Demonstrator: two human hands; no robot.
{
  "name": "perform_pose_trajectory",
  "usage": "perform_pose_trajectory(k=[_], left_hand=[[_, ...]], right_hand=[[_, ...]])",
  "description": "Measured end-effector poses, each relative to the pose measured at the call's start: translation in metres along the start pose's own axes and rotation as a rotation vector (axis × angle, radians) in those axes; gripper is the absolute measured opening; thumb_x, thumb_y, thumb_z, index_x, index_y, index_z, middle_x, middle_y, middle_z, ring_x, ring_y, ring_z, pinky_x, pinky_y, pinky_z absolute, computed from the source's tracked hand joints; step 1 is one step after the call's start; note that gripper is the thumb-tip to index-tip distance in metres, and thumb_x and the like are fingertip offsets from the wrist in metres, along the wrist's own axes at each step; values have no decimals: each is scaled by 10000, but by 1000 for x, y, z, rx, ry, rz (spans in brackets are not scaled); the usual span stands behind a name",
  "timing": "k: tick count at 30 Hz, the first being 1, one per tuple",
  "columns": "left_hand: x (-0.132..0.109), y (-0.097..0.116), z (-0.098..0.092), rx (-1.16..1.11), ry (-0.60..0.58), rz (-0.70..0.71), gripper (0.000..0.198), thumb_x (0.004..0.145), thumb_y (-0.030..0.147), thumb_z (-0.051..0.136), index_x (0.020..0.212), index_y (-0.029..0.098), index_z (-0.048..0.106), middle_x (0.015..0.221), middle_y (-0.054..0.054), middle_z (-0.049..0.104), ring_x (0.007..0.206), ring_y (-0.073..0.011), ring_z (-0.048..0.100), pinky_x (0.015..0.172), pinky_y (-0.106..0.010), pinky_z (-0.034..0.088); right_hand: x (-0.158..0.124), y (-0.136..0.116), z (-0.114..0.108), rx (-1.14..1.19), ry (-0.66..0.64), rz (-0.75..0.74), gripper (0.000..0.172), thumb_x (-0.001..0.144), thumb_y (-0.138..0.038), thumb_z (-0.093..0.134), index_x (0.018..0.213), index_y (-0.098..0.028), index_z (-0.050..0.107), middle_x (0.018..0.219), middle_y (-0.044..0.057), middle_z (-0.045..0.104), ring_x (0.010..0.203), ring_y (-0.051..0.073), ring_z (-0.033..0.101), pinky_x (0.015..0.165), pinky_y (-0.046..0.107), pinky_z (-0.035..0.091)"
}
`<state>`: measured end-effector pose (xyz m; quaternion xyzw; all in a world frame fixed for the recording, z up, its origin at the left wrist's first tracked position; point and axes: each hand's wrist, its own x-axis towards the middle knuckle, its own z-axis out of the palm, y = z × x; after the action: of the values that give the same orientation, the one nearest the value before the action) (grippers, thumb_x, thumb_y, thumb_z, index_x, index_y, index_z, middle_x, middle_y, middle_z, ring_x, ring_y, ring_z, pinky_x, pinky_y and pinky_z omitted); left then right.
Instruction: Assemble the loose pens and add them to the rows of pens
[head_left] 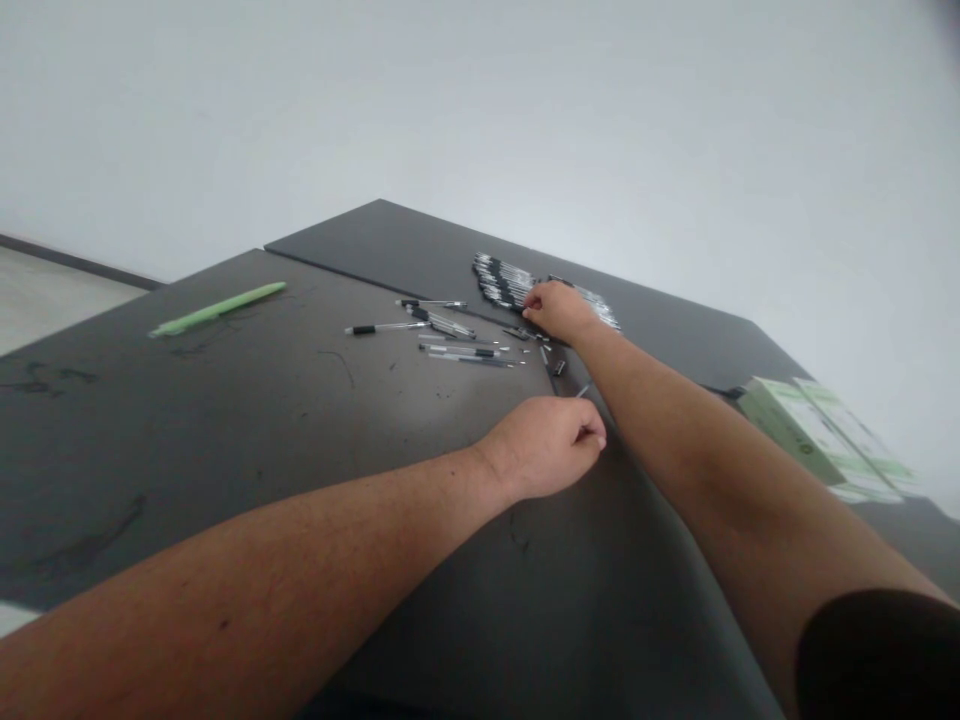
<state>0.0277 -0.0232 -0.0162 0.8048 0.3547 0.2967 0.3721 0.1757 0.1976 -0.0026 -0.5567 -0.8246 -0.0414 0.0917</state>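
Observation:
My left hand (551,445) is closed over the dark table, fingers curled inward. A thin, pale translucent pen part (583,390) sticks out above its knuckles; the rest of it is hidden by the hand. Farther off, my right hand (564,312) reaches to a dense row of clear pens with black grips (504,280). Its fingers are bent together at the row's near edge, and what they hold, if anything, is too small to tell. Small loose pen parts (559,368) lie between the two hands. Left of them are several pens and thin refills (457,350).
A large light-green pen-shaped object (221,308) lies at the table's left. Green-and-white boxes (817,435) stand at the right, beyond my right forearm. A seam (337,270) runs between the dark tabletops (300,430), with a white wall (480,120) behind.

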Motion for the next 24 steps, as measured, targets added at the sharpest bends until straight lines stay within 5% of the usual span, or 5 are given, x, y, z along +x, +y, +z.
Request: perform_pose_trajectory(k=[9, 15, 24], left_hand=[[0, -2, 2, 7, 9, 25, 148, 995, 196, 660, 933, 222, 792, 974, -22, 859, 912, -223, 793, 829, -362, 562], [0, -2, 3, 23, 10, 43, 135, 996, 200, 678, 960, 216, 807, 927, -18, 846, 843, -206, 773, 802, -343, 553], [2, -3, 0, 102, -39, 81, 120, 994, 167, 706, 994, 204, 821, 913, -15, 842, 840, -194, 774, 793, -328, 542]], right_hand=[[-32, 2, -16, 23, 108, -34, 219, 1007, -265, 742, 1176, -202, 867, 1175, 127, 838, 1150, 300, 745, 1076, 434, 581], [-117, 22, -42, 87, 207, -32, 243, 995, -262, 678, 1144, -207, 862, 1098, 116, 832, 1045, 296, 753, 1003, 439, 594], [-244, 64, -54, 115, 84, 67, 236, 996, -344, 667, 1094, -246, 858, 1072, 97, 858, 931, 272, 785, 866, 403, 611]])
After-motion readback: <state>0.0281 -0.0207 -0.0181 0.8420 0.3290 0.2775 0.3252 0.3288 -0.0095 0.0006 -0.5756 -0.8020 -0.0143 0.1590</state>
